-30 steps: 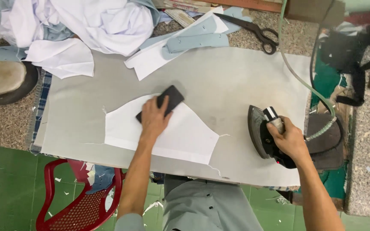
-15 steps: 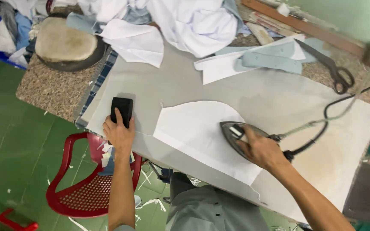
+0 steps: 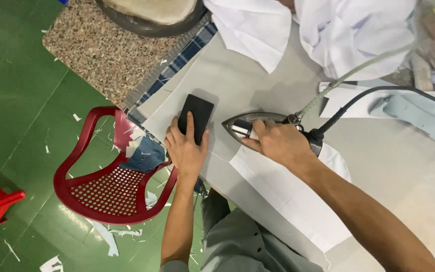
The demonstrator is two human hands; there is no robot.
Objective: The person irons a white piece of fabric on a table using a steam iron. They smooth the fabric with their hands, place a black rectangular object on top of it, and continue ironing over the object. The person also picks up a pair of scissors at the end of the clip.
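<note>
My right hand (image 3: pixel 278 145) grips the handle of a steam iron (image 3: pixel 247 124), whose grey soleplate lies on a white fabric piece (image 3: pixel 290 194) spread over the grey ironing table (image 3: pixel 388 151). The iron's tip points left, toward my left hand. My left hand (image 3: pixel 186 149) rests flat on a black rectangular block (image 3: pixel 196 116) near the table's left edge, fingers spread over its near end. A black cord (image 3: pixel 378 93) and a pale green hose (image 3: pixel 351 75) run from the iron's rear up to the right.
A red perforated plastic chair (image 3: pixel 109 181) stands left of the table on the green floor, with fabric scraps around it. White garments (image 3: pixel 348 30) and pale blue cut pieces (image 3: pixel 414 113) lie at the table's far side. A round cushion (image 3: pixel 149 10) sits on a speckled ledge.
The iron has slid left across the white fabric toward the black block. My left hand stays on the block at the table's left edge. The camera has swung left and closer.
</note>
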